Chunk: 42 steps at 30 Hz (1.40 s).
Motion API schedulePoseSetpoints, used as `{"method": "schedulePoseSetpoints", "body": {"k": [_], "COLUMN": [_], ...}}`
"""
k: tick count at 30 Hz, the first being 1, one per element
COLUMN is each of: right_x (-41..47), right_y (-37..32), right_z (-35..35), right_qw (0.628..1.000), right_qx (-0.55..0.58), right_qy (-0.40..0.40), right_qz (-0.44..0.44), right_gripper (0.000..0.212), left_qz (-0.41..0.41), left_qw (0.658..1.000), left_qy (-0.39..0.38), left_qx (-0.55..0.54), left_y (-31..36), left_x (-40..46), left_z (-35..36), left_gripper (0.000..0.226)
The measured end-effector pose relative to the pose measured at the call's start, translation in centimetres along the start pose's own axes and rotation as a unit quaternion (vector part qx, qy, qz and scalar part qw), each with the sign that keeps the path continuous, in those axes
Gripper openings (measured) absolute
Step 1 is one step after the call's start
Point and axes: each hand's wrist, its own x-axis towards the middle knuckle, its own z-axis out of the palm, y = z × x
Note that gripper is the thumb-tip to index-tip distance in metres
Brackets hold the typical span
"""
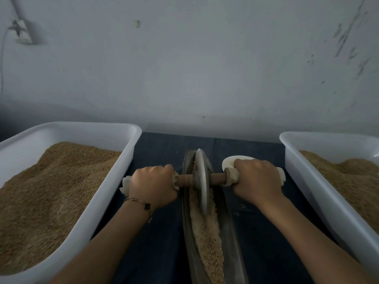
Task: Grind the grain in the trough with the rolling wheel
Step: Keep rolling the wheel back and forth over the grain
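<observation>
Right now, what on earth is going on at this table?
A person is grinding grain by hand. The left hand and right hand each grip a cloth-wrapped end of an axle that runs through a metal wheel. The wheel stands on edge in a narrow trough, with grain heaped in the near part. A white tub of grain sits on the left and another on the right, on a dark blue cloth.

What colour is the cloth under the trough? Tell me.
Dark blue, denim-like cloth, plain; the head view shows it beneath the trough.
</observation>
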Motion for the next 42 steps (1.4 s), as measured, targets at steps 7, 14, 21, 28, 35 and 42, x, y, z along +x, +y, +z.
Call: {"method": "schedulePoseSetpoints", "body": {"k": [7, 14, 21, 28, 35, 42], "right_x": [-0.9, -9.0, -6.8, -0.4, -8.3, -8.8], "right_y": [0.2, 0.5, 0.8, 0.5, 0.8, 1.0], "right_z": [0.3, -2.7, -2.8, 0.2, -2.6, -5.6], "right_qw": [0.999, 0.997, 0.998, 0.999, 0.995, 0.993], "right_qx": [0.017, 0.047, 0.027, -0.004, 0.047, 0.018], "right_qy": [0.050, 0.047, -0.061, -0.034, 0.062, -0.110], "right_qz": [-0.008, -0.025, -0.009, 0.028, -0.055, -0.040], "right_gripper": [0.036, 0.042, 0.035, 0.008, 0.044, 0.037], "left_qz": [0.056, 0.116, 0.108, 0.007, 0.097, 0.101], "left_qw": [0.992, 0.988, 0.994, 0.999, 0.989, 0.995], "left_qy": [0.109, 0.101, 0.031, 0.048, 0.077, 0.009], "left_qx": [0.001, -0.029, -0.015, 0.004, -0.075, -0.023], "left_y": [1.3, 2.2, 1.5, 1.1, 1.3, 1.4], "left_x": [-0.5, -7.6, -6.1, -0.6, -7.5, -7.9], "left_z": [-1.3, -4.4, -4.4, -1.2, -3.9, -5.8], "left_gripper": [0.045, 0.036, 0.041, 0.033, 0.036, 0.033]}}
